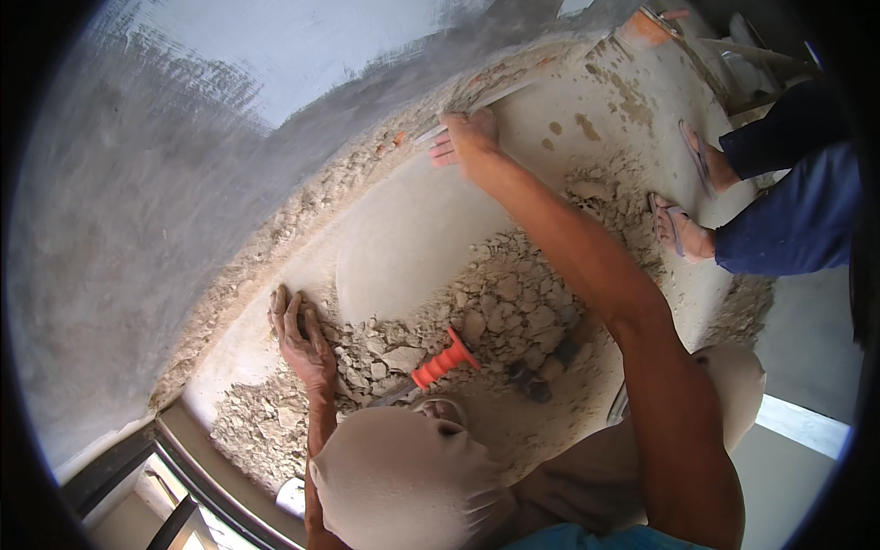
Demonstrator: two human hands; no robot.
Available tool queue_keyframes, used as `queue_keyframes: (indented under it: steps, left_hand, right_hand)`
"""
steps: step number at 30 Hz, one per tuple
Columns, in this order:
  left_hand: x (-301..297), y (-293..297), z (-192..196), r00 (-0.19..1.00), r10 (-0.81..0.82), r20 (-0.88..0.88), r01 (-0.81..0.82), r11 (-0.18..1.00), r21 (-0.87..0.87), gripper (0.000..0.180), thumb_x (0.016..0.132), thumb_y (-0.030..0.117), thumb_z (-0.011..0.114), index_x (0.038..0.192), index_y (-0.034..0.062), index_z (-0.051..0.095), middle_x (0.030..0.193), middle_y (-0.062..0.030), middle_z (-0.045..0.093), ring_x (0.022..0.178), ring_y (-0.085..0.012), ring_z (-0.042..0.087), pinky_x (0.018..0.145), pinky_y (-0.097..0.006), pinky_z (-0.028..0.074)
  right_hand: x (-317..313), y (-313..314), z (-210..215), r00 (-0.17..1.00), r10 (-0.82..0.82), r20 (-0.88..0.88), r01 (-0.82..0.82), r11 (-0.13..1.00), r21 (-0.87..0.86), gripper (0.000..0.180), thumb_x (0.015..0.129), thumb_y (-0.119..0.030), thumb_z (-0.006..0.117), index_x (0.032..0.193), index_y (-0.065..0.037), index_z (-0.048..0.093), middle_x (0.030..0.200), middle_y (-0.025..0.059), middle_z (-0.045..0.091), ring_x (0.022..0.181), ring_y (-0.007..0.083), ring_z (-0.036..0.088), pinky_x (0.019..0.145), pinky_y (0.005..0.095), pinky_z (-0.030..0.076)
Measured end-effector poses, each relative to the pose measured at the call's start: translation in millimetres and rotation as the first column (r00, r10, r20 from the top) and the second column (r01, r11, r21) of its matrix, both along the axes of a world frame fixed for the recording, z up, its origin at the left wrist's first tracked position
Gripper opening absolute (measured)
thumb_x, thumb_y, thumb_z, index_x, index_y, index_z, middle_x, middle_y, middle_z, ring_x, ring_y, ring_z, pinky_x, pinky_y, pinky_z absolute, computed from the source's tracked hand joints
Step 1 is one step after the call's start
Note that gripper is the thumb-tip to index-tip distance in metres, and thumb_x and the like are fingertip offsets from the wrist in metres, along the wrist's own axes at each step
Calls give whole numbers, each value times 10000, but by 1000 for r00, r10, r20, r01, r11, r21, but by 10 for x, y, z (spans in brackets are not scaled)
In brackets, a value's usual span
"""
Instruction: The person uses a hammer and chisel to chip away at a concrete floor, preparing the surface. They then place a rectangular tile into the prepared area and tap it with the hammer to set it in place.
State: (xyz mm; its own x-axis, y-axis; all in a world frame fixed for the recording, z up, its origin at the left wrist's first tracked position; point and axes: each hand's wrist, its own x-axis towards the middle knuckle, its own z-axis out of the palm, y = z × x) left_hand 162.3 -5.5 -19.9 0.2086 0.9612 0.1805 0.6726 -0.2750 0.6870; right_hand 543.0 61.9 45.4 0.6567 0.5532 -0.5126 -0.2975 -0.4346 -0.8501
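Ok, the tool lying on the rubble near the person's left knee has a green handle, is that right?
Not green: the head view shows the tool has an orange-red handle. It does lie on the rubble near the left knee.

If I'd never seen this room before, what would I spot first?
Probably the bright red tool handle, near the person's bent knee. Next, the broken rubble spread around it on the pale floor. Farther up, the right hand is at a thin strip.
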Motion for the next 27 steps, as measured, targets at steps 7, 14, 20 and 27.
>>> queue_keyframes:
  steps: [7,14,20,27]
  left_hand:
    - [15,1,35,1000,-7,-15,7,1000,-13,280,988,148,558,1226,31,647,1481,-124,519,1442,-318,388,1223,-443,248]
    - [9,5,38,1000,2,-25,-2,1000,16,286,979,136,571,1230,24,650,1452,-158,536,1404,-332,437,1170,-420,339]
    - [6,9,-4,1000,5,-4,-5,1000,7,289,982,150,567,1226,23,656,1451,-159,538,1403,-330,439,1170,-418,338]
    - [19,4,91,1000,8,-29,-9,999,-39,311,990,182,540,1236,30,654,1484,-128,516,1441,-307,395,1241,-444,219]
  right_hand:
    - [62,-73,-188,970,99,224,-129,984,126,428,906,-152,635,1213,88,456,1058,216,624,754,302,722,506,372,607]
    - [194,-143,-212,968,94,231,-134,977,164,409,939,-233,622,1204,55,504,1048,202,641,768,286,721,554,369,616]
    - [511,-29,-417,994,-81,-73,94,975,201,529,1006,-388,535,1325,33,501,1086,265,680,812,360,730,656,424,630]
    - [617,-9,-413,992,-129,4,128,987,96,640,962,-383,615,1423,9,405,1118,250,680,823,366,730,618,418,629]
